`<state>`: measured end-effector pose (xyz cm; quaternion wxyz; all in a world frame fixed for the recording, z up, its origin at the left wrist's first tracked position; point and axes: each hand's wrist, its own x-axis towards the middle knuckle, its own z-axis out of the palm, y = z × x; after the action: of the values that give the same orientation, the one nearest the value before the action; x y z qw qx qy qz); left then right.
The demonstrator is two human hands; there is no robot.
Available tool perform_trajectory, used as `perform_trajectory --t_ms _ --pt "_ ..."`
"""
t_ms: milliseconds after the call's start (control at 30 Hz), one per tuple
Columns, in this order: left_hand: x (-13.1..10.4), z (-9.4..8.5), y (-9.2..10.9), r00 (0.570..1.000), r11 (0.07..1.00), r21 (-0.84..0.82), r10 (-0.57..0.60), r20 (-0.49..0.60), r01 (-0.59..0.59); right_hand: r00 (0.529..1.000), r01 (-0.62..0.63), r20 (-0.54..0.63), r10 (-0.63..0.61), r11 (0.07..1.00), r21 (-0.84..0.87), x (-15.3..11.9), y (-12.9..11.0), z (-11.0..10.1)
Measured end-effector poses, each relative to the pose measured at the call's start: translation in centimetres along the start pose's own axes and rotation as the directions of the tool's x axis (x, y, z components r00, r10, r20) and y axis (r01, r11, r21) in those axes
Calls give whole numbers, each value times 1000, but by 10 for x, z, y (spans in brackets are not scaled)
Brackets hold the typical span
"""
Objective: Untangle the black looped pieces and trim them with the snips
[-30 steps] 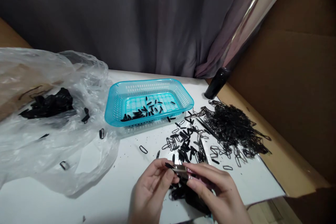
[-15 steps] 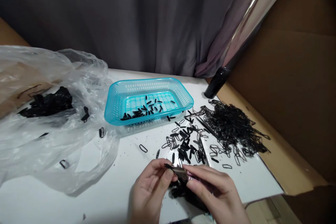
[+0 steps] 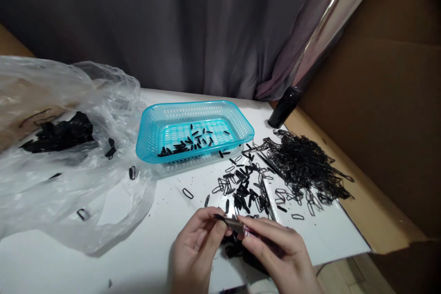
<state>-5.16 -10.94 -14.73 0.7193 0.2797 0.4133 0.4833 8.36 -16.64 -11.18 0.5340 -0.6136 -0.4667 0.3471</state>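
My left hand [image 3: 197, 245] is closed in a pinch around a small black piece [image 3: 219, 217], thumb against fingertips. My right hand [image 3: 284, 248] grips a flat metal blade with a pinkish handle [image 3: 235, 226], its tip lying against that piece. Below both hands is a dark bundle of black material [image 3: 237, 250], partly covered by the fingers. Just beyond them, small black slivers [image 3: 244, 188] and thin black loops [image 3: 218, 187] are scattered over the white table [image 3: 144, 257].
A blue perforated basket [image 3: 146, 140] with several black slivers stands at the table's middle. To the right lies a tangled heap of black loops [image 3: 303, 165], with a black cylinder [image 3: 284, 108] behind it. A clear plastic bag [image 3: 113, 202] spreads at left; cardboard [image 3: 389, 124] walls the right.
The blade and right hand have shifted slightly left against the black piece. My left hand stays nearly in place, and the things on the table look unchanged.
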Motion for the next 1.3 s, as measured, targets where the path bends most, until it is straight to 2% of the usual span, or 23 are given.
perform_trajectory --t_ms 433,700,967,1300 --pt "-1 -1 -2 1000 1000 -3 0 -15 0 1000 12 -9 -11 1000 8 -2 1 2" --pt "-2 1 -2 999 999 -48 -3 40 5 999 21 -49 -20 999 25 -6 6 7" --pt "-2 0 -5 999 1000 -10 -20 42 20 999 6 -54 -6 1000 5 -8 7 10" --pt "-2 -2 -6 999 1000 19 -6 33 6 994 -99 -34 101 994 44 -8 1 11"
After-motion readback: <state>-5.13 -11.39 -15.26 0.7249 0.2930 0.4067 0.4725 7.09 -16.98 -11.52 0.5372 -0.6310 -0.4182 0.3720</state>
